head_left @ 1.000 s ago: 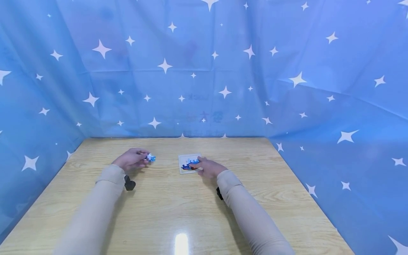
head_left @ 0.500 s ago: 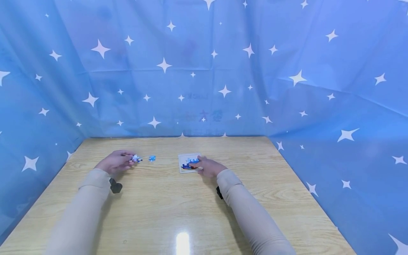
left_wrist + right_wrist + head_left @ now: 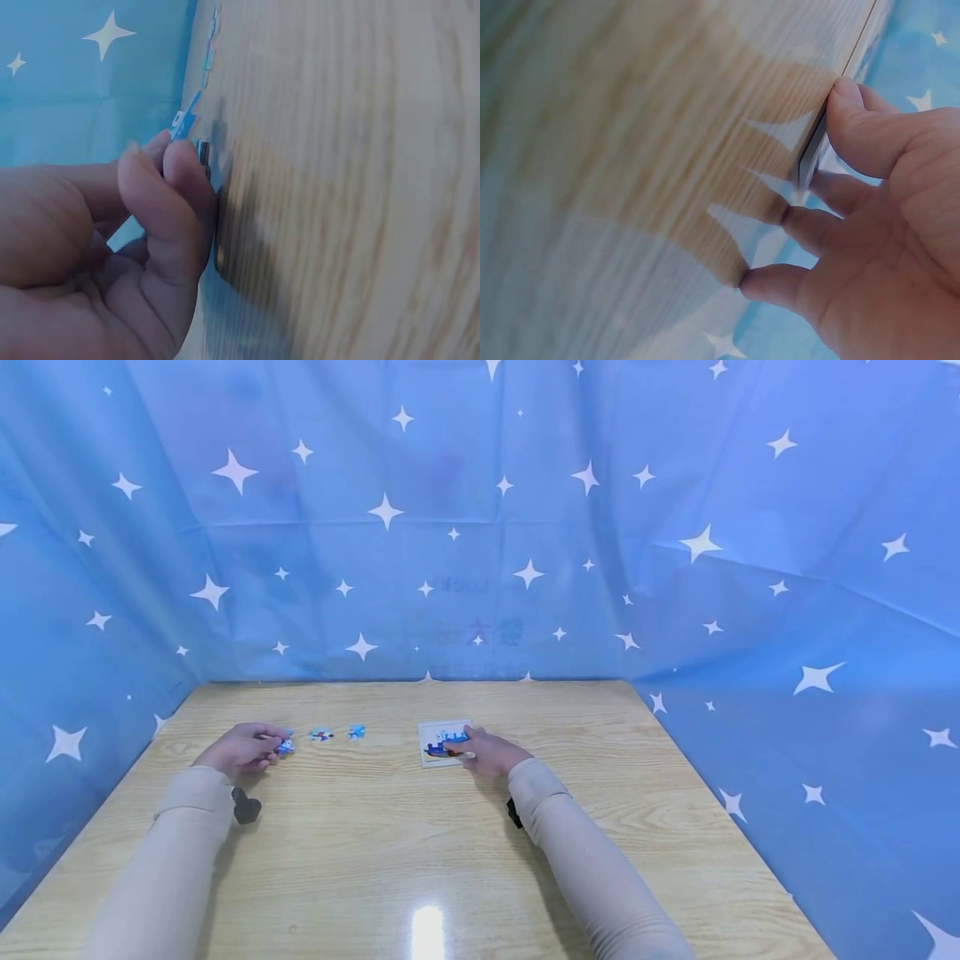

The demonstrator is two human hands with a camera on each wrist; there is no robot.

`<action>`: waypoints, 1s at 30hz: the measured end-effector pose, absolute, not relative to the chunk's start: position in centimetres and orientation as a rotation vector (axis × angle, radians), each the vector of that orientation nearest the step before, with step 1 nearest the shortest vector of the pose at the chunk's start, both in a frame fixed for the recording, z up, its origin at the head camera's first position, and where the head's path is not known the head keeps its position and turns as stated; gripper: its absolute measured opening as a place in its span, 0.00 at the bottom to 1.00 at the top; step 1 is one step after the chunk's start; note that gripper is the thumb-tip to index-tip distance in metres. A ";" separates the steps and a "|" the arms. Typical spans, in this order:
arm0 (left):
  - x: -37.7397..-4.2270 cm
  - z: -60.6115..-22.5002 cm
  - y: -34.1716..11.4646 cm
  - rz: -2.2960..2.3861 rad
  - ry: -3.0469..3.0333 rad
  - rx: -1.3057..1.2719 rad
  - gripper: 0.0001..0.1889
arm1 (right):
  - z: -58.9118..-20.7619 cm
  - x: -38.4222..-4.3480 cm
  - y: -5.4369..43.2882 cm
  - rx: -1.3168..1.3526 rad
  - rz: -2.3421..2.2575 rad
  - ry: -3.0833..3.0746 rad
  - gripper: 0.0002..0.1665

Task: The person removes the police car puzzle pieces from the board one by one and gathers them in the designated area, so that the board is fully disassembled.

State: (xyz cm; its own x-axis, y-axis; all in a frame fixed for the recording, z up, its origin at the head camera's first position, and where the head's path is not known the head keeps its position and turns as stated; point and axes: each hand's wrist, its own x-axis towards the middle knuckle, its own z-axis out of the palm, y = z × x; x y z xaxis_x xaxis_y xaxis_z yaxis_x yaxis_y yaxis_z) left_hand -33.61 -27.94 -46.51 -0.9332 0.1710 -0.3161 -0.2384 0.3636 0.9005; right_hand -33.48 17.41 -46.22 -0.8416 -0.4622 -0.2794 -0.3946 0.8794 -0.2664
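Observation:
My left hand (image 3: pixel 243 748) is over the left part of the table, pinching a small blue jigsaw piece (image 3: pixel 286 746) between thumb and finger. In the left wrist view this blue piece (image 3: pixel 182 126) sticks out past the fingertips, close over the wood. To its right lie a multicoloured jigsaw piece (image 3: pixel 321 734) and a light blue one (image 3: pixel 357 732), in a row. My right hand (image 3: pixel 495 754) rests on the right edge of a white-framed puzzle board (image 3: pixel 430 727) with a blue picture. In the right wrist view its thumb touches the board's edge (image 3: pixel 810 146), while other fingertips touch the table.
The wooden table (image 3: pixel 360 852) spreads out in front of both arms. A blue curtain with white stars (image 3: pixel 480 527) hangs behind it and along its sides. Each wrist carries a black device, such as the left one (image 3: pixel 245 807).
My left hand has moved left in steps, leaving the light blue piece and then the multicoloured piece on the table. The right hand and the board have stayed in place.

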 end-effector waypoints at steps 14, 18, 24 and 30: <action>-33.3 -46.5 -28.5 1.420 2.490 -0.089 0.16 | -46.0 -33.3 17.1 -0.638 -0.304 2.704 0.32; -33.2 -46.5 -28.7 1.385 2.538 -0.116 0.12 | -45.9 -33.3 17.1 -0.639 -0.304 2.709 0.32; -33.1 -46.2 -29.0 0.999 2.769 -0.056 0.10 | -46.0 -33.3 17.2 -0.646 -0.311 2.709 0.32; -33.1 -45.9 -28.8 0.817 2.862 -0.027 0.12 | -46.3 -33.4 17.4 -0.629 -0.314 2.706 0.31</action>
State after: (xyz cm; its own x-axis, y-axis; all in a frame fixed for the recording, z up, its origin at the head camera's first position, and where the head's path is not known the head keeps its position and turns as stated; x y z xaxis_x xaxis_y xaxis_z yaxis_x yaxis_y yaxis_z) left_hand -33.07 -28.84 -45.94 -0.9862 0.0279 -0.1631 -0.0624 0.8502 0.5228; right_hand -33.41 17.43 -46.29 -0.8426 -0.4606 -0.2788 -0.3846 0.8773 -0.2870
